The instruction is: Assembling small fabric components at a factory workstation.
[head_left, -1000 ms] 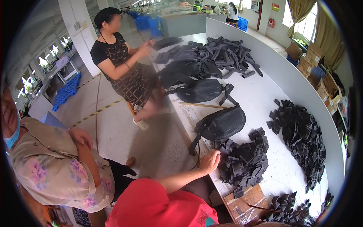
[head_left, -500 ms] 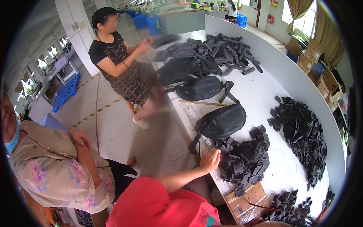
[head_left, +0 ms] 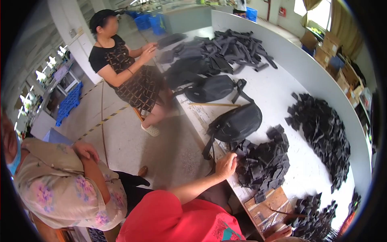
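My left hand [head_left: 226, 165], at the end of a bare arm in a red sleeve, is at the left edge of a heap of small black fabric pieces [head_left: 264, 165]. Its fingers are bent and pinched together; what they hold, if anything, blends into the dark heap. Low in the picture, my right hand [head_left: 279, 233] is partly cut off, with its fingers drawn together over the near edge of a worn wooden board [head_left: 268, 207]. Whatever is in them is hidden. A thin brown stick [head_left: 282, 212] lies across the board.
On the white table [head_left: 300, 161] are two black waist bags [head_left: 238, 123], a wooden ruler [head_left: 213, 105], dark strips [head_left: 238, 48] and further black heaps [head_left: 322, 137]. A low wall rims its far side. A person sits at the left edge; another stands close at my left.
My right hand has come into view at the board. My left hand stays by the heap, its fingers turned slightly upward. The seated person's hands have lowered slightly.
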The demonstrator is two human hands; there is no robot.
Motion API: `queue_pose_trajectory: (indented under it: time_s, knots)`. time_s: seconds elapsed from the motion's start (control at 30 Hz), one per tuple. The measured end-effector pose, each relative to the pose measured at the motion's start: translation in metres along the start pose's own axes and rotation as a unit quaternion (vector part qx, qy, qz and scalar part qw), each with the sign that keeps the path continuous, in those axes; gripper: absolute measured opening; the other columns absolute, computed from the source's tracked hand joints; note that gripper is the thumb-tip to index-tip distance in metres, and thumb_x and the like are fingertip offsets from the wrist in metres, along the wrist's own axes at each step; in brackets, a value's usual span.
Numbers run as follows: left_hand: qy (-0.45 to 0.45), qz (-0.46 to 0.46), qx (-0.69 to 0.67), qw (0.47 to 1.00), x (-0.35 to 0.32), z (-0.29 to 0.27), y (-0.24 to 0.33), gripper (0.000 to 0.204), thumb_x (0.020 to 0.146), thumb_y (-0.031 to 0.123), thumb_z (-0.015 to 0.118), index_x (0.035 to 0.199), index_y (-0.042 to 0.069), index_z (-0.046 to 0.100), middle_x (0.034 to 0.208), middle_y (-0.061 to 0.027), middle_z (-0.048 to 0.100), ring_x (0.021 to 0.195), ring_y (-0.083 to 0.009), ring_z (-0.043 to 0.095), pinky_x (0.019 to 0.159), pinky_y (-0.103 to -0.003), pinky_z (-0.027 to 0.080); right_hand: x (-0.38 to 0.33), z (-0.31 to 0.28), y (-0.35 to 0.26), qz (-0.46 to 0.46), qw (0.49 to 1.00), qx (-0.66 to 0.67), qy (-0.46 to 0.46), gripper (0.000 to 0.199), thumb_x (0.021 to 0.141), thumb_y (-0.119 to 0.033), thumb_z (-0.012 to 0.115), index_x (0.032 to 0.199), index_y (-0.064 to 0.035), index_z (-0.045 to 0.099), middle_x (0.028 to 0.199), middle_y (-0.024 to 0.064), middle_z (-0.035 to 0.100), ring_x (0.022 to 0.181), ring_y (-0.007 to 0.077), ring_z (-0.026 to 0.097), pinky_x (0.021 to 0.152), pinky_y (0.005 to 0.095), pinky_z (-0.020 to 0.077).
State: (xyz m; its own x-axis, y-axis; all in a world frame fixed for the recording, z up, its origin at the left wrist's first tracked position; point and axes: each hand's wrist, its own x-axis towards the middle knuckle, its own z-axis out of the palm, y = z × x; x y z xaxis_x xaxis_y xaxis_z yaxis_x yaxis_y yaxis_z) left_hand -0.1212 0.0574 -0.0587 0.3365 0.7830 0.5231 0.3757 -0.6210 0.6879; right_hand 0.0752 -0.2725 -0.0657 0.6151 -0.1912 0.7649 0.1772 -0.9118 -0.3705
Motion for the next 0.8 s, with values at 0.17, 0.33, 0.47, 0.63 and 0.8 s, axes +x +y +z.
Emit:
queue_pose_trajectory:
  time_s: [0.17,0.33,0.47,0.63,0.8]
  knots:
    - [0.022,0.016,0.019,0.999,0.004,-0.010,-0.006,0.017,0.074,0.006,0.052,0.091,0.006,0.049,0.075,-0.0133,0.054,0.064,-0.0332,0.054,0.053,-0.041,0.043,0.003,-0.015,0.035,-0.043,0.960,0.160,-0.227,0.025,0.090,-0.018,0.044,0.094,0.0037,0.056,0.086,0.0200,0.059,0.077,0.0333,0.057,0.067,0.0382,0.0440]
    - [-0.008,0.015,0.011,1.000,-0.002,0.004,-0.010,0.021,0.072,0.005,0.053,0.092,0.006,0.048,0.077,-0.0124,0.053,0.066,-0.0310,0.055,0.054,-0.039,0.044,-0.005,-0.010,0.052,-0.011,0.963,0.132,-0.236,0.025,0.090,-0.019,0.043,0.093,0.0021,0.056,0.086,0.0190,0.058,0.075,0.0330,0.056,0.067,0.0388,0.0433]
    - [-0.001,0.012,0.020,1.000,-0.001,-0.008,-0.004,0.021,0.072,0.005,0.053,0.092,0.007,0.048,0.076,-0.0120,0.053,0.066,-0.0311,0.054,0.054,-0.039,0.044,-0.002,-0.021,0.039,-0.038,0.964,0.142,-0.223,0.025,0.090,-0.019,0.043,0.093,0.0032,0.056,0.084,0.0197,0.058,0.077,0.0338,0.055,0.068,0.0380,0.0432]
    - [-0.009,0.000,0.015,1.000,-0.004,-0.005,-0.007,0.021,0.072,0.006,0.053,0.093,0.006,0.048,0.076,-0.0129,0.053,0.064,-0.0321,0.054,0.054,-0.040,0.043,0.001,-0.033,0.022,-0.049,0.962,0.148,-0.223,0.025,0.089,-0.018,0.044,0.090,0.0035,0.057,0.080,0.0185,0.058,0.072,0.0334,0.056,0.064,0.0381,0.0437]
    - [0.003,0.002,0.014,1.000,-0.005,-0.005,-0.006,0.020,0.072,0.006,0.053,0.092,0.006,0.048,0.077,-0.0130,0.053,0.064,-0.0322,0.054,0.055,-0.040,0.043,-0.001,-0.023,0.035,-0.051,0.962,0.146,-0.224,0.025,0.090,-0.018,0.044,0.090,0.0030,0.056,0.081,0.0179,0.058,0.074,0.0327,0.055,0.066,0.0377,0.0431]
